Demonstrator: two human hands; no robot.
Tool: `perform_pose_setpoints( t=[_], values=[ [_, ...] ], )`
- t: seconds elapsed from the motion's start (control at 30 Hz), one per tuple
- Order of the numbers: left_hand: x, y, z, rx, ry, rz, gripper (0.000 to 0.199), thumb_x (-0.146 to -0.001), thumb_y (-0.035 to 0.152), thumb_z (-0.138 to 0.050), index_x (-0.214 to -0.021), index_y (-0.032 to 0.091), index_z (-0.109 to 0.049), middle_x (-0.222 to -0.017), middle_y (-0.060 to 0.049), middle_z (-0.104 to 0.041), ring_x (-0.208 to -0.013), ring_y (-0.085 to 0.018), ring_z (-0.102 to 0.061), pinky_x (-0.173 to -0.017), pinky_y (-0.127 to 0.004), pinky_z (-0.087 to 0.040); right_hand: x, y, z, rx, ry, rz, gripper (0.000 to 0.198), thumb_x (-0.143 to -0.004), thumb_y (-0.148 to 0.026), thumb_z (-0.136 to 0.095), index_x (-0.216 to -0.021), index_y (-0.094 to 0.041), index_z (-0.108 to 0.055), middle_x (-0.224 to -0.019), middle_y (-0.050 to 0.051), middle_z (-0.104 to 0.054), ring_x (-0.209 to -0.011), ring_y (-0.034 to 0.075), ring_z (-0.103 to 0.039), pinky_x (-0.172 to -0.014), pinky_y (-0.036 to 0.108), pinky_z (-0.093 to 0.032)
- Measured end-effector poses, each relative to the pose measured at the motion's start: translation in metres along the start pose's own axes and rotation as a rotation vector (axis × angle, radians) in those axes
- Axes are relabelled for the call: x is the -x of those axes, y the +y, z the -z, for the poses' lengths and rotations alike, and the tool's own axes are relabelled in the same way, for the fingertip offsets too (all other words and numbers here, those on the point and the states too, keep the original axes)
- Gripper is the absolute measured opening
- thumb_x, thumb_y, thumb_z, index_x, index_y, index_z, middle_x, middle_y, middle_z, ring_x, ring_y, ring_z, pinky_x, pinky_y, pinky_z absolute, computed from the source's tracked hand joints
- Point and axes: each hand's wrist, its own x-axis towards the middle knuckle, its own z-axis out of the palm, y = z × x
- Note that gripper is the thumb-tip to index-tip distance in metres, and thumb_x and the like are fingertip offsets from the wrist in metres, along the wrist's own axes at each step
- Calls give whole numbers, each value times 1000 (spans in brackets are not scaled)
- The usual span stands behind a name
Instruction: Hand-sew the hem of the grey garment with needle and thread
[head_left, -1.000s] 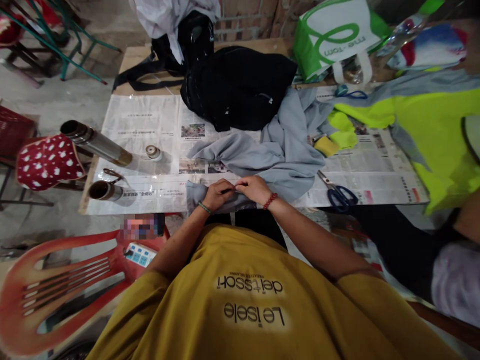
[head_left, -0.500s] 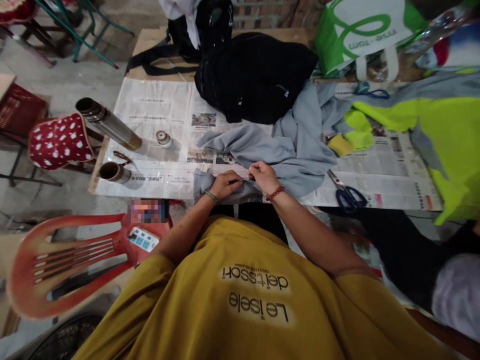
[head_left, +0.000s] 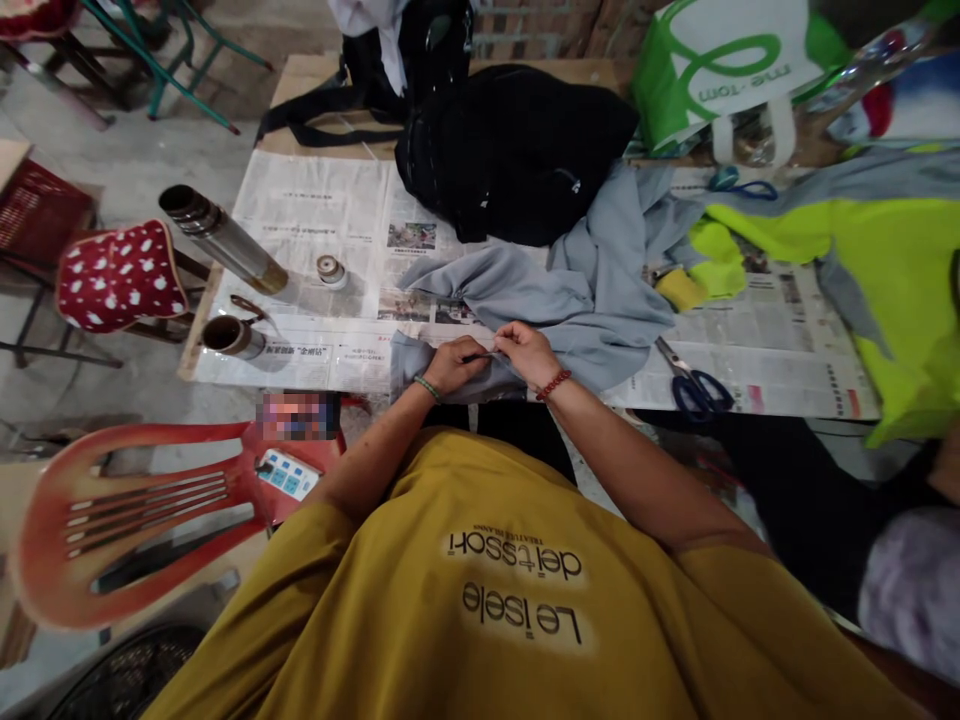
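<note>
A crumpled grey cloth (head_left: 525, 290), apparently a garment, lies across the newspaper in front of me. At its near edge my left hand (head_left: 457, 366) is closed, with thumb and finger pinched together. Just to the right, my right hand (head_left: 528, 354) pinches the cloth too, fingertips a short gap from the left ones. A thin sliver, dark at its left end, spans that gap; it is too small to name. Scissors with dark blue handles (head_left: 699, 394) lie to the right of my right hand. A small yellow piece (head_left: 681, 289) sits against the cloth's right side.
Newspaper (head_left: 315, 215) covers the table. On its left stand a steel flask (head_left: 225, 240), a cup (head_left: 234, 338) and a small lid (head_left: 331, 272). A black bag (head_left: 510, 150) lies behind the cloth. Yellow-green fabric (head_left: 892, 280) covers the right end. A red chair (head_left: 150, 440) holds a power strip (head_left: 288, 475).
The whole view has shifted slightly. My hands stay in nearly the same place on the cloth, fingertips still close together.
</note>
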Motion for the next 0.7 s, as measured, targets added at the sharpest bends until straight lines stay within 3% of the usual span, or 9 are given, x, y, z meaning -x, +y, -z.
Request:
perform_pose_setpoints(
  t=[0.1, 0.23, 0.37, 0.47, 0.57, 0.7],
  values=[
    [-1, -3, -1, 5, -3, -30, 7, -82, 16, -62, -78, 15, -68, -79, -5, -66, -76, -15, -58, -75, -28, -48, -10, 0, -1, -131, 67, -24, 7, -69, -22, -57, -70, -19, -50, -61, -5, -54, -59, 9, -51, -64, 22, -44],
    [0, -6, -3, 9, -40, -86, 6, -81, 16, -63, -82, 14, -69, -79, -6, -67, -78, -15, -60, -77, -28, -49, -23, -15, 15, -233, 151, -53, 16, -74, -26, -60, -78, -20, -46, -64, -5, -56, -52, 7, -51, -51, 17, -40],
    [1, -6, -2, 6, -27, -107, 7, -81, 15, -63, -84, 13, -70, -81, -7, -68, -78, -15, -61, -78, -28, -50, -20, -33, 30, -352, -118, -120, 28, -78, -37, -64, -88, -24, -41, -73, -4, -64, -55, 11, -60, -47, 20, -45],
    [0, -7, -2, 2, -29, -128, 6, -80, 15, -65, -83, 14, -70, -83, -7, -69, -79, -16, -62, -79, -30, -51, -14, -35, 25, -403, -249, -87, 32, -81, -45, -63, -90, -26, -38, -76, -4, -65, -68, 16, -66, -59, 30, -55],
    [0, -9, -3, -8, -34, -118, 5, -80, 14, -64, -81, 14, -69, -81, -6, -68, -79, -16, -62, -78, -30, -50, -15, -30, 22, -188, -164, 122, 23, -87, -45, -54, -91, -25, -41, -76, -2, -65, -77, 17, -68, -75, 36, -57],
    [-1, -11, -4, -6, -38, -95, 6, -80, 13, -63, -80, 12, -69, -78, -6, -67, -76, -15, -61, -76, -28, -49, -27, -29, 48, 466, -54, 518, 9, -89, -30, -50, -94, -23, -53, -97, 6, -68, -96, 21, -65, -94, 41, -50]
  ],
)
